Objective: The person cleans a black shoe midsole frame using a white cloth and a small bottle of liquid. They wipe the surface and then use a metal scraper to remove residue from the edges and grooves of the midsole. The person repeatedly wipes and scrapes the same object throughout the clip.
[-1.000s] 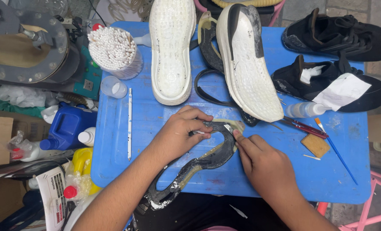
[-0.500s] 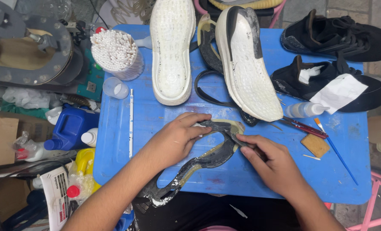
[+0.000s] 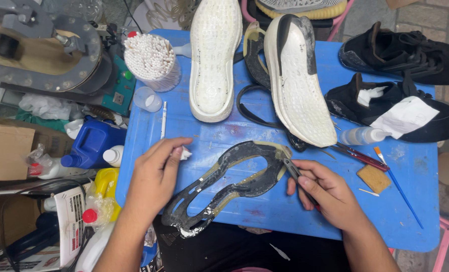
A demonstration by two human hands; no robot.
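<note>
While the left hand (image 3: pixel 154 176) was lifted off, white wad pinched, pliers (image 3: pixel 292 171) were clamped at the black outsole (image 3: pixel 234 181)'s three-o'clock end by the right hand (image 3: pixel 325 194).

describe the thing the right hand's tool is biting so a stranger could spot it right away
On the blue table, along the near edge between the two hands, lies a black outsole skeleton. Unlike the solid white midsoles behind it, it is thin, full of cut-outs and edged with yellowish glue.

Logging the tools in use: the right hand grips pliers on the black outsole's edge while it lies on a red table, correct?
Not quite: the head view shows the table is blue, not red. The right hand does grip pliers on the black outsole edge.
</note>
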